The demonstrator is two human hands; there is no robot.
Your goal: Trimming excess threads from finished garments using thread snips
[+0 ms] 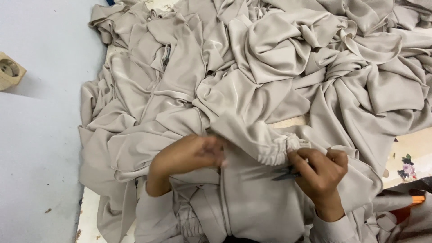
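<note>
A big heap of beige satin garments (252, 72) covers the surface in front of me. My left hand (189, 155) grips a fold of a beige sleeve (252, 135) near the middle. The sleeve ends in a gathered elastic cuff (276, 150). My right hand (321, 168) sits just right of that cuff, holding small dark thread snips (285, 175) whose tip points left under the cuff. Its fingertips touch the cuff's edge. The garment's long seam (223, 198) runs down toward me.
A pale blue wall or floor (40, 135) lies to the left, with a beige socket (10, 69) on it. At the right edge there is a cream surface with a flower print (407, 166) and an orange-handled item (416, 199).
</note>
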